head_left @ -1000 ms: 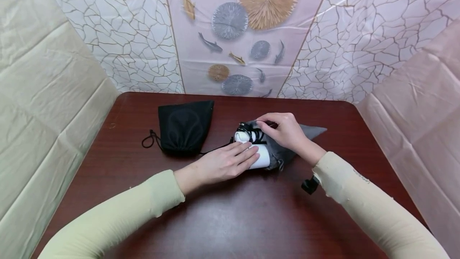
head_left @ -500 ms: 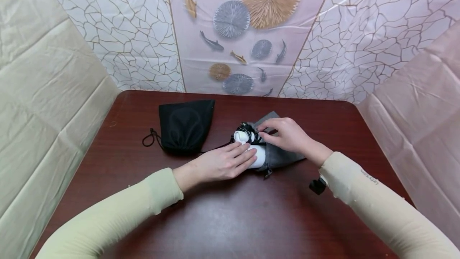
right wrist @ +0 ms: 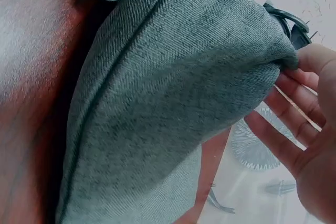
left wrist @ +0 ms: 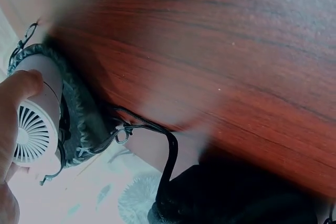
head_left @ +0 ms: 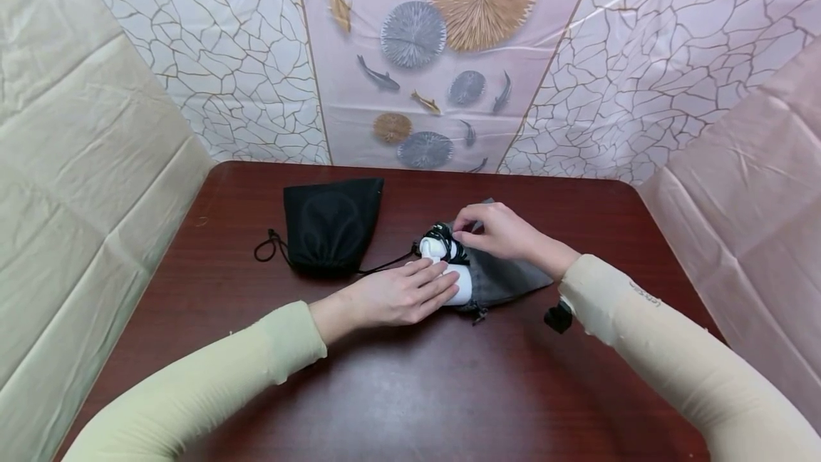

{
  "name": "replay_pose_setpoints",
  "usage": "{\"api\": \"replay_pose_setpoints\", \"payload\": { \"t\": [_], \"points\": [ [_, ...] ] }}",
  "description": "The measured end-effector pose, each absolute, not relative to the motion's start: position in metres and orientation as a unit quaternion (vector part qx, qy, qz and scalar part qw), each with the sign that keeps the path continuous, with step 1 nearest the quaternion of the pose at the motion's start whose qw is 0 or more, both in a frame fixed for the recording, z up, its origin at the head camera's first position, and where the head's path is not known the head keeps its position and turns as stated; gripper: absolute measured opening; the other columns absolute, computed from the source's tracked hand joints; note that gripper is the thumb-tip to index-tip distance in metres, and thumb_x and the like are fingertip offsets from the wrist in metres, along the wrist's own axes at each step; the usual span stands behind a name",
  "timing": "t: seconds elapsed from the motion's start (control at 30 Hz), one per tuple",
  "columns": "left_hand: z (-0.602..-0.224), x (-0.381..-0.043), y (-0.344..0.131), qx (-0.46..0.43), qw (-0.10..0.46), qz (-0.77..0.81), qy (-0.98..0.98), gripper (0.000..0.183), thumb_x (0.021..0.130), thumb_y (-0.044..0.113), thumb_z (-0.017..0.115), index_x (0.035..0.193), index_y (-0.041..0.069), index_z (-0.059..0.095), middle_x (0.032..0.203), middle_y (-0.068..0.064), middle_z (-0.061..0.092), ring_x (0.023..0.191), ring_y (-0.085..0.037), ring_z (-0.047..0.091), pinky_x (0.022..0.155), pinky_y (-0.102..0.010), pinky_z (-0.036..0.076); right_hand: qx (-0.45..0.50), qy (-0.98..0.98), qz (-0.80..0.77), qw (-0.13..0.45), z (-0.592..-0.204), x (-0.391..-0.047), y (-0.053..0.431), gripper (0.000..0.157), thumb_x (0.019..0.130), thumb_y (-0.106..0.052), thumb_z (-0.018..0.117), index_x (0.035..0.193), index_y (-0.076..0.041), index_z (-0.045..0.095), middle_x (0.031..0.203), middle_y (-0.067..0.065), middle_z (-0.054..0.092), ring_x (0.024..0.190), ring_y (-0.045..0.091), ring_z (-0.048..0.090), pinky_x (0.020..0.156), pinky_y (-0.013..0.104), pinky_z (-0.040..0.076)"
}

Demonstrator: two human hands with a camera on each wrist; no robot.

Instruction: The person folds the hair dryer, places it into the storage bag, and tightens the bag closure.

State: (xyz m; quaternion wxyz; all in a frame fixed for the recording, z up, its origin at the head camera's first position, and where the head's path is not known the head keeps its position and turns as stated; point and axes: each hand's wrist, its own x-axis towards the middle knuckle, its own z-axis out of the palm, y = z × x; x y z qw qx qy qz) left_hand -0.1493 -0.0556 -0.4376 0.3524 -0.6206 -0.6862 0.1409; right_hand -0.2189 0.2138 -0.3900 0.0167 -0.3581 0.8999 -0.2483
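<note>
A white device (head_left: 460, 286) with a round slatted grille (left wrist: 35, 136) lies partly inside the mouth of a grey drawstring pouch (head_left: 507, 280). Black cable (head_left: 441, 232) is coiled around its narrower part. My left hand (head_left: 403, 295) holds the device's outer end, fingers over the top in the head view; the left wrist view shows a digit pressed against the white barrel. Between thumb and fingertips, my right hand (head_left: 503, 232) pinches the pouch's rim on the far side. The right wrist view shows the grey fabric (right wrist: 136, 93) stretched from that pinch. The device's inner end is hidden in the pouch.
On the left of the dark red table (head_left: 410, 391) lies a black drawstring pouch (head_left: 330, 227). Its cord (head_left: 388, 264) runs toward the white device. Patterned cloth (head_left: 410, 91) hangs behind the table, and pale fabric walls stand at both sides.
The grey pouch swung toward me, its closed end now lower and nearer. My right hand shifted slightly left along the rim toward the cable. My left hand stayed nearly in place.
</note>
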Motion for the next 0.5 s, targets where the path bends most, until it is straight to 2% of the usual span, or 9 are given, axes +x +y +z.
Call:
{"api": "replay_pose_setpoints", "payload": {
  "t": [0.27,0.5],
  "points": [
    [-0.435,-0.15,-0.059,-0.627,0.355,0.152,-0.676,0.04,0.108,0.02,0.054,0.144,0.009,0.067,0.147,-0.009,0.065,0.132,-0.025,0.065,0.111,-0.039,0.053,-0.318,0.896,-0.31,-0.016,-0.392,-0.217,0.21,0.004,0.103,-0.01,0.07,0.101,-0.01,0.073,0.099,0.001,0.076,0.093,0.016,0.072,0.083,0.041,0.063],
    [-0.431,-0.151,-0.061,-0.625,0.332,0.149,-0.691,0.04,0.109,0.019,0.054,0.146,0.009,0.065,0.149,-0.009,0.064,0.134,-0.025,0.063,0.113,-0.038,0.051,-0.324,0.883,-0.332,-0.073,-0.39,-0.213,0.203,0.004,0.103,-0.01,0.07,0.103,-0.008,0.074,0.1,0.004,0.075,0.093,0.02,0.072,0.081,0.045,0.063]
  ]
}}
